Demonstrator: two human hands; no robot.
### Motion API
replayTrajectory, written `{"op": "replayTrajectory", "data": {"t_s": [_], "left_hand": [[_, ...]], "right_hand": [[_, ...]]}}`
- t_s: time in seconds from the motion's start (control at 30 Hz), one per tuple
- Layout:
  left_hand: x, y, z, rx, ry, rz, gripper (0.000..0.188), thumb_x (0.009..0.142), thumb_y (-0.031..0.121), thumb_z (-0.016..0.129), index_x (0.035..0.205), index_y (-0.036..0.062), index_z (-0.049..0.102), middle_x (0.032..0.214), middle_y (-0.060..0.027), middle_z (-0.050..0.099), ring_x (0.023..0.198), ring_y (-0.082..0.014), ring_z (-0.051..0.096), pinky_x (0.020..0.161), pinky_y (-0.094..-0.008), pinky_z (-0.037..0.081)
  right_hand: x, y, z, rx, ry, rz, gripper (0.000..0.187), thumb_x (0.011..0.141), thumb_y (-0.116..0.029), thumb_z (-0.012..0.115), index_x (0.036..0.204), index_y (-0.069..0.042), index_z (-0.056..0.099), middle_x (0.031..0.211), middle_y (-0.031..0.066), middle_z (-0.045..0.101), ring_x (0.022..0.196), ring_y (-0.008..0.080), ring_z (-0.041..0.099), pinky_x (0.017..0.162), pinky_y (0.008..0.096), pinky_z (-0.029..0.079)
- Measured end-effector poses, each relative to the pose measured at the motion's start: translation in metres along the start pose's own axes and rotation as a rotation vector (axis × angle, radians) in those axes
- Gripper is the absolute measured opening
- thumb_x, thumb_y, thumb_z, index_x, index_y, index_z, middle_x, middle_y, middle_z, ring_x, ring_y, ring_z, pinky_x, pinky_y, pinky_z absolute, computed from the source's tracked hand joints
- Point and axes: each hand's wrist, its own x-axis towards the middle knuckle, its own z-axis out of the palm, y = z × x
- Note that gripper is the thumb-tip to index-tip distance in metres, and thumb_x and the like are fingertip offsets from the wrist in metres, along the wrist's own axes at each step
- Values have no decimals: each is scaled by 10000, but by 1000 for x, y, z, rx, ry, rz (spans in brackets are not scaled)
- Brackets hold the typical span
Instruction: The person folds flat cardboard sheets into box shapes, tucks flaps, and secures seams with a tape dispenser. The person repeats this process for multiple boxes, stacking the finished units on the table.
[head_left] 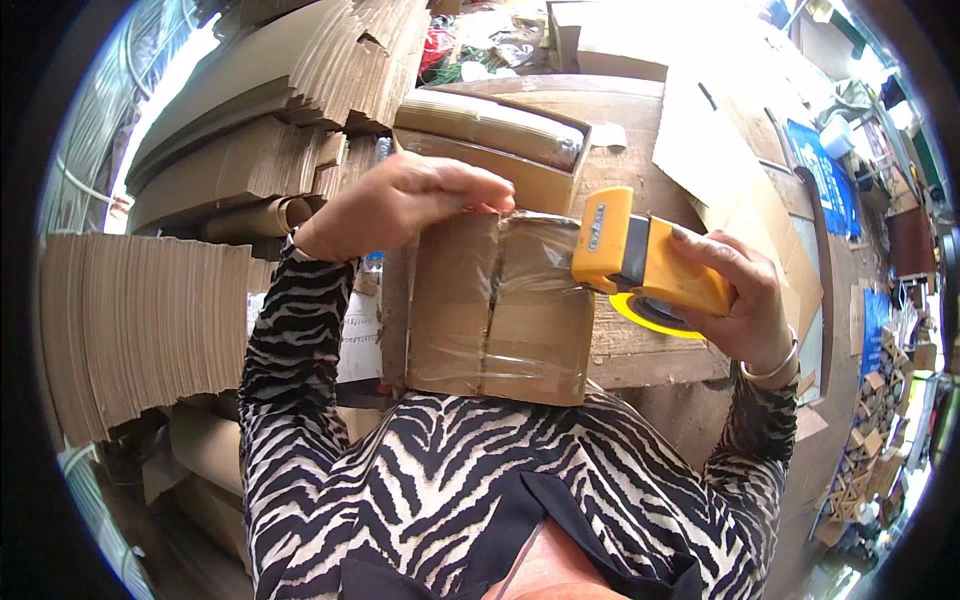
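A brown cardboard box lies in front of me against my body, its two top flaps meeting along a middle seam. Clear tape runs across its far end, and more shiny tape crosses its near end. My left hand reaches over the far left edge of the box, fingers stretched out and side by side, fingertips at the seam's far end. Wrapped around a yellow tape dispenser, my right hand holds it at the box's right edge. A yellow-rimmed tape roll shows beneath the dispenser.
Tall stacks of flat cardboard stand at my left, with more piled behind. Beyond the box sits an open carton packed with flat pieces. Large cardboard sheets lie to the right on the wooden table. Small cardboard pieces heap up far right.
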Motion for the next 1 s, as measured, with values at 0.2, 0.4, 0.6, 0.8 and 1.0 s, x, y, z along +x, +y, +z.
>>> {"op": "replayTrajectory", "data": {"t_s": [0.2,0.4,0.6,0.8,1.0], "left_hand": [[17,8,29,188,-72,-108,290,915,165,664,1162,14,670,1048,-121,709,936,-175,653,859,-294,510],[11,7,38,100,30,-119,271,936,244,653,1072,15,701,909,-94,726,813,-114,634,763,-260,515],[13,13,42,218,22,-171,332,1000,295,555,956,-13,673,798,-33,633,752,-98,554,687,-256,471],[17,16,47,461,55,-49,290,991,259,564,898,-1,654,743,-91,597,675,-169,552,641,-284,462],[27,29,64,585,51,6,261,1004,230,512,1075,22,652,943,-170,672,859,-322,660,759,-379,518]], "right_hand": [[-2,-10,-6,-148,33,-44,621,621,-96,857,1212,-140,674,836,73,632,696,199,633,610,313,526],[10,-52,-32,-449,4,-189,579,582,-137,831,1146,-180,704,754,52,552,607,189,579,514,331,465],[7,-57,-43,-496,-109,-126,602,561,-86,834,1146,-137,698,762,68,565,620,211,583,536,338,464],[-23,-8,-24,-127,-25,9,680,596,-62,844,1243,-172,666,789,79,588,656,217,579,583,334,483],[-31,11,-7,-27,50,30,634,626,-114,867,1227,-138,667,800,79,602,680,216,576,607,316,473]]}}
